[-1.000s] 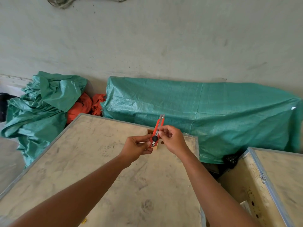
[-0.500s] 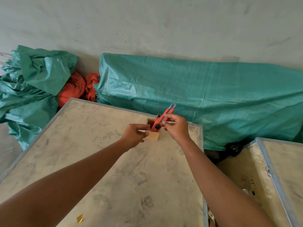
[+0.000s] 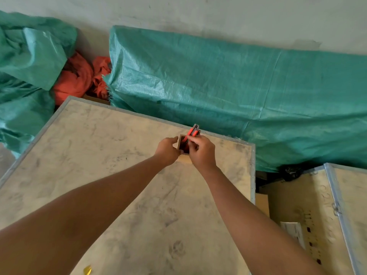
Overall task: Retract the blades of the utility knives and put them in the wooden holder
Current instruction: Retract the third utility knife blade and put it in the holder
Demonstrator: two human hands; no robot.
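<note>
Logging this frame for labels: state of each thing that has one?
utility knife: tilted, lower end in the holder, top sticking out; blade not visible
wooden holder: upright on the crate top, open at the top
left hand: holding the holder's side
right hand: gripping the knife
crate top: closed, flat

Smudged crate top (image 3: 119,175) with a metal-edged rim

A small wooden holder (image 3: 181,143) stands on the pale plywood near the far right corner. A small yellow scrap (image 3: 87,270) lies at the near edge. The surface carries grey scuffs and smears all over; the rest is bare board.
</note>
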